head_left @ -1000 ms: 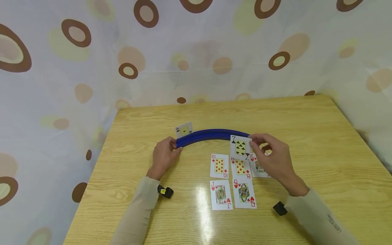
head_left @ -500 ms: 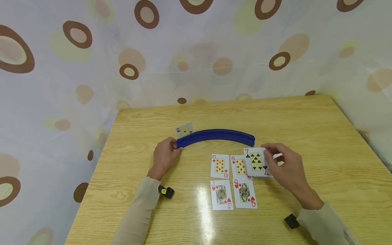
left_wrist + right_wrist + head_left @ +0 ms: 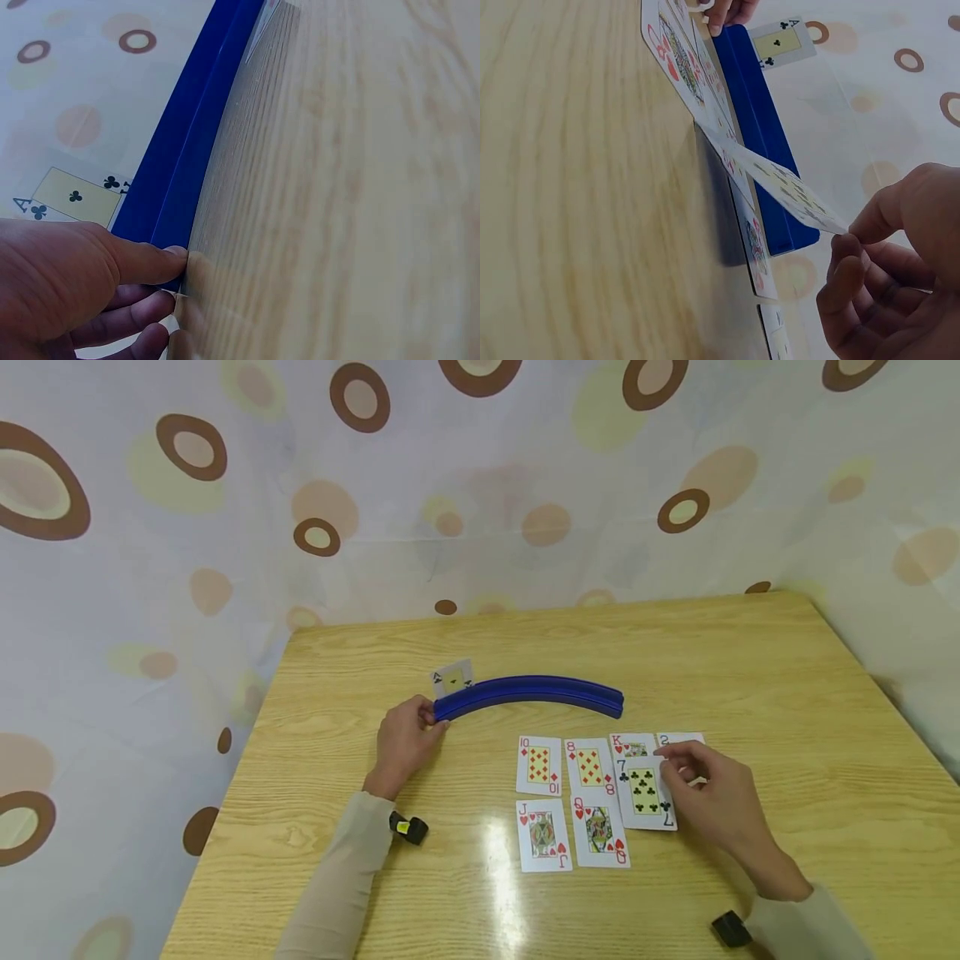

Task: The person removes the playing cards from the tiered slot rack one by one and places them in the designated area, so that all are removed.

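Observation:
My left hand (image 3: 403,745) grips the left end of a curved blue card holder (image 3: 528,690); in the left wrist view its thumb (image 3: 154,261) lies on the holder's face. An ace of clubs (image 3: 454,678) stands in the holder beside that hand. My right hand (image 3: 712,793) pinches the upper right corner of a seven of clubs (image 3: 645,797). The right wrist view shows this card (image 3: 791,191) tilted, its held edge raised off the table. It covers most of the king of hearts (image 3: 633,744). A two (image 3: 682,738) is partly hidden behind my right fingers.
Face up on the table (image 3: 450,893) lie the ten of diamonds (image 3: 538,766), eight of diamonds (image 3: 590,767), jack of hearts (image 3: 543,835) and queen of hearts (image 3: 601,833). A patterned curtain (image 3: 487,560) hangs behind the table.
My right hand has brought the seven of clubs from the holder's right end down and rightward to the cards on the table. The two has come into view. My left hand has stayed put.

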### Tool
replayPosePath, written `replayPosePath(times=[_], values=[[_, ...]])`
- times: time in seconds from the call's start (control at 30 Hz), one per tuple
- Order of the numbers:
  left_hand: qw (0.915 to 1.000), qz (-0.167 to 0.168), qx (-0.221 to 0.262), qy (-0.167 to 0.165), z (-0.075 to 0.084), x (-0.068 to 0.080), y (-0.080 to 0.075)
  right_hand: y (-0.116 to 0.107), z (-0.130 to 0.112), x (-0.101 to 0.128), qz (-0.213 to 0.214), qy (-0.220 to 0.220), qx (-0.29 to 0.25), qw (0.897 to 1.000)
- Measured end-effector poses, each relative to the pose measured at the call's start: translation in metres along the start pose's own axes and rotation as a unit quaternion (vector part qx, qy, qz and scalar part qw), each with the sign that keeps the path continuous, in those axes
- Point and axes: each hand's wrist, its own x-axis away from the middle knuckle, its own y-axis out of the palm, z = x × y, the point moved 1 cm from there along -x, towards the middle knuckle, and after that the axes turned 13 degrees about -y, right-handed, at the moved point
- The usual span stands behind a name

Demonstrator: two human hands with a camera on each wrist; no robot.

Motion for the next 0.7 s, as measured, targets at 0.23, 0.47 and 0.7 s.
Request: replayPosePath(times=[0.23,0.47,0.7], values=[[1.0,-0.001,-0.001,-0.005,0.0,0.001,0.0,-0.001,0.004,0.005,-0.025,0.027,0.009,0.999],[1.0,0.005,-0.004,-0.003,0.0,-0.001,0.001,-0.004,0.005,0.01,-0.058,0.044,0.014,0.997],[1.0,0.003,-0.007,-0.005,-0.001,-0.002,0.001,-0.005,0.007,0.017,-0.066,0.048,0.027,0.996]])
